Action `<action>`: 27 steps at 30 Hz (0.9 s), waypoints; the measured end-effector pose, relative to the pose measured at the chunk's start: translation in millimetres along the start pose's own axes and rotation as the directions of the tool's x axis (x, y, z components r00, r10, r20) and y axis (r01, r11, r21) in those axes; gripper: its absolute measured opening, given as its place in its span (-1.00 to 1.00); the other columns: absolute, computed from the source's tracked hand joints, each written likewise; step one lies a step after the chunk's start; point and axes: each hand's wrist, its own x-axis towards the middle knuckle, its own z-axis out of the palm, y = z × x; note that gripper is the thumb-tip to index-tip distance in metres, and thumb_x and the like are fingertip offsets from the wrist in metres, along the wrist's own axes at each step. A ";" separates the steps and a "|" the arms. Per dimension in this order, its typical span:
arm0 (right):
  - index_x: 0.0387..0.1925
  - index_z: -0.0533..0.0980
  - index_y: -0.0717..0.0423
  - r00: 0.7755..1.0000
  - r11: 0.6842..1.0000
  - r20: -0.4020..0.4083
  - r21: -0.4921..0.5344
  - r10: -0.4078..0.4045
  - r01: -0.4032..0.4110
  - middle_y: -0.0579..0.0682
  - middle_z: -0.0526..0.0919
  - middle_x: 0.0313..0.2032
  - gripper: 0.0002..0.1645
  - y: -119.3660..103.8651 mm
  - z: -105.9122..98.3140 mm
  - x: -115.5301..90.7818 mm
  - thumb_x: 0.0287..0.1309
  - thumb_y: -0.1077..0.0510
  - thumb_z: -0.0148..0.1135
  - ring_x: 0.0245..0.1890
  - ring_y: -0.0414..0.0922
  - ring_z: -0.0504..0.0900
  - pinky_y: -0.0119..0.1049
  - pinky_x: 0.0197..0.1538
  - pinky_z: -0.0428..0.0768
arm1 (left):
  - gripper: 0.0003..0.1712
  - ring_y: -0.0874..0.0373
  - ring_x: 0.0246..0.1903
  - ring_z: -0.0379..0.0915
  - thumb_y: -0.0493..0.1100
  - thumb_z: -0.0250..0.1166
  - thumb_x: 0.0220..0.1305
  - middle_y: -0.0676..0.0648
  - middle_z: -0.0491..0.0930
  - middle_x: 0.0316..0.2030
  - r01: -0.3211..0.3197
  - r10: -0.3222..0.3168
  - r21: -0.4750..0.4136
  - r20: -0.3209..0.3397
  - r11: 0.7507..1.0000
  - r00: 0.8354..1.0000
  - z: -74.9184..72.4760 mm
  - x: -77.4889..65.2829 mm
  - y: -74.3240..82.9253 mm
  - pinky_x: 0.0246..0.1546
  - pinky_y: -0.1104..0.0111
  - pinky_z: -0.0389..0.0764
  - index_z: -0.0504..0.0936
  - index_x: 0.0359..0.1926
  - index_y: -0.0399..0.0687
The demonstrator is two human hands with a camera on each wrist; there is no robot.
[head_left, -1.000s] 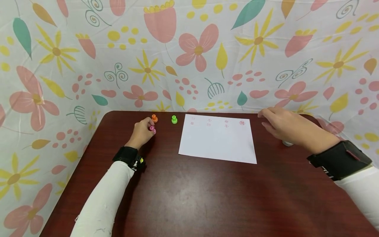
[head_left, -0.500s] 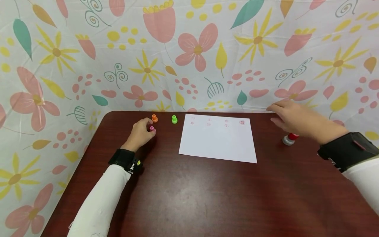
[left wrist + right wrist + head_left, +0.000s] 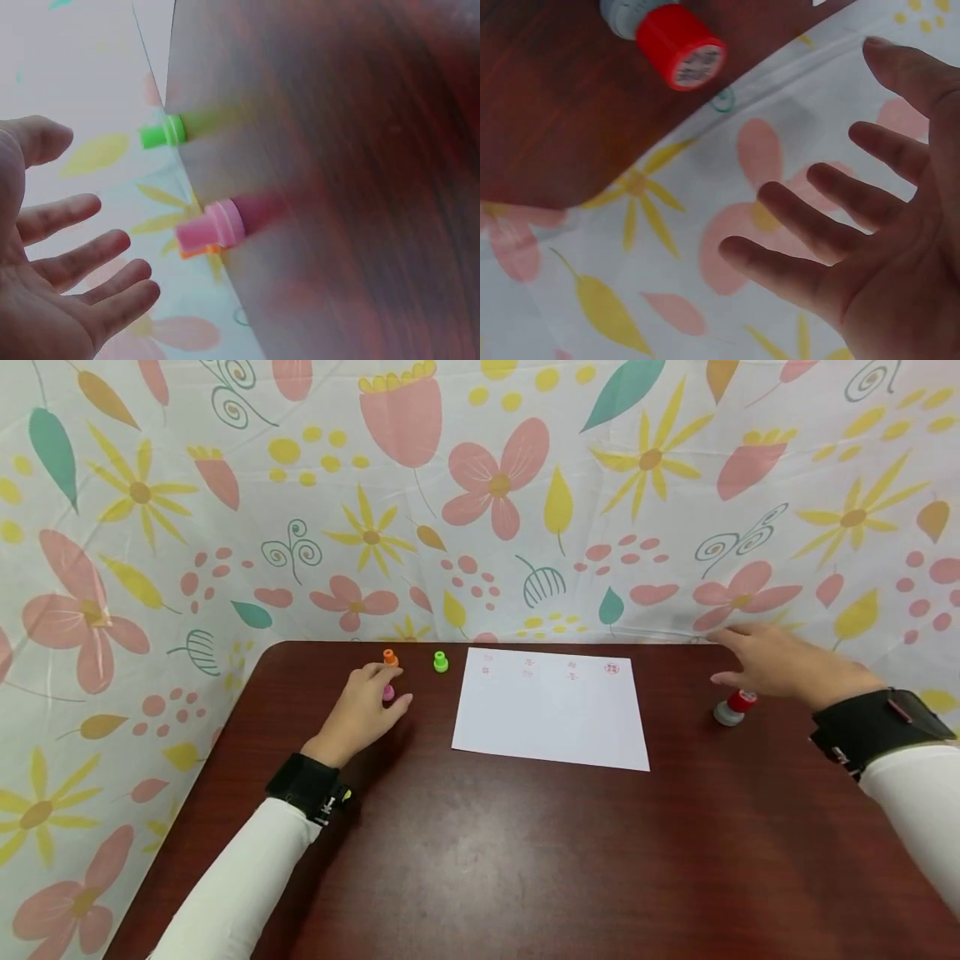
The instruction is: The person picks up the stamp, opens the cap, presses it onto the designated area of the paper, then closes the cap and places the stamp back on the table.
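Note:
My left hand (image 3: 358,712) hovers beside a small pink stamp (image 3: 388,693), fingers spread and partly covering it in the head view. The left wrist view shows the pink stamp (image 3: 225,223) standing on the table, apart from the fingertips. Just behind it is an orange stamp (image 3: 390,657), partly hidden by the fingers; a green stamp (image 3: 441,663) stands further right. On the other side my right hand (image 3: 787,667), relaxed and holding nothing, hangs over a red stamp with a grey base (image 3: 729,713). Its patterned round top (image 3: 699,66) shows in the right wrist view.
A white sheet of paper (image 3: 551,727) with small red stamp prints along its far edge lies between the hands. The dark wooden table (image 3: 480,852) meets a flowered cloth (image 3: 405,527) at the back and left.
My left fingers have let go of the pink stamp and spread apart. The right hand has moved to the right, so the red stamp shows more.

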 end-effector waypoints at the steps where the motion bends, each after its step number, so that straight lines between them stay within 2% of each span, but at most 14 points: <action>1: 0.29 0.41 0.45 1.000 1.000 0.021 0.014 0.020 -0.020 0.53 0.46 0.22 -0.14 3.5 3.0 0.3 0.11 0.05 0.56 0.11 0.39 0.52 0.33 0.17 0.55 | -0.42 -0.33 0.25 0.37 -0.05 0.38 0.38 -0.39 0.49 0.24 -0.025 0.025 0.012 0.000 1.000 1.000 0.1 -2.2 3.0 0.27 -0.12 0.51 0.56 0.27 -0.32; 7: 0.23 0.50 0.38 0.993 0.998 0.108 0.047 0.037 -0.042 0.53 0.51 0.18 -0.17 17.8 23.1 -3.6 0.02 0.03 0.61 0.16 0.44 0.51 0.30 0.13 0.55 | -0.40 -0.31 0.31 0.33 -0.01 0.35 0.41 -0.39 0.45 0.29 -0.153 0.152 0.085 0.020 0.985 0.988 0.8 -17.3 20.9 0.27 -0.10 0.54 0.54 0.32 -0.29; 11: 0.18 0.55 0.34 0.991 0.994 0.134 0.101 0.026 -0.040 0.51 0.51 0.17 -0.26 20.6 32.1 -9.7 -0.03 0.15 0.62 0.01 0.30 0.61 0.22 0.02 0.61 | -0.40 -0.26 0.32 0.35 -0.02 0.35 0.41 -0.36 0.47 0.29 -0.233 0.230 0.143 0.033 0.962 0.973 3.7 -25.7 31.0 0.36 -0.10 0.46 0.53 0.33 -0.27; 14: 0.15 0.57 0.32 0.990 0.991 0.136 0.127 0.025 -0.042 0.45 0.55 0.11 -0.32 21.1 37.7 -14.1 -0.03 0.22 0.61 -0.12 0.15 0.63 0.14 -0.07 0.66 | -0.39 -0.22 0.30 0.40 0.00 0.35 0.40 -0.35 0.48 0.28 -0.301 0.300 0.208 0.038 0.931 0.953 7.5 -30.0 37.5 0.38 -0.07 0.47 0.54 0.33 -0.25; 19: 0.04 0.62 0.27 0.991 0.989 0.129 0.141 0.016 -0.034 0.29 0.65 -0.05 -0.47 21.4 47.7 -20.2 0.00 0.25 0.59 -0.12 0.15 0.63 0.12 -0.10 0.68 | -0.32 -0.23 0.33 0.40 0.14 0.31 0.41 -0.35 0.49 0.31 -0.396 0.393 0.301 0.072 0.867 0.917 15.3 -34.2 46.8 0.39 -0.02 0.46 0.53 0.36 -0.21; 22: -0.04 0.64 0.25 0.993 0.990 0.114 0.134 0.019 -0.034 0.21 0.68 -0.11 -0.56 22.3 52.5 -22.7 0.00 0.32 0.56 -0.13 0.14 0.64 0.12 -0.12 0.69 | -0.25 -0.26 0.41 0.32 0.24 0.24 0.43 -0.35 0.42 0.39 -0.419 0.403 0.314 0.119 0.852 0.907 20.6 -35.9 50.2 0.47 -0.05 0.35 0.48 0.42 -0.15; 27: -0.11 0.63 0.24 0.996 0.992 0.084 0.122 0.029 -0.039 0.11 0.70 -0.20 -0.62 23.0 56.0 -25.1 -0.01 0.39 0.53 -0.21 0.06 0.63 0.11 -0.16 0.70 | -0.18 -0.32 0.51 0.16 0.34 0.15 0.45 -0.30 0.24 0.52 -0.395 0.347 0.292 0.203 0.871 0.916 26.5 -41.5 54.7 0.50 -0.15 0.25 0.36 0.53 0.00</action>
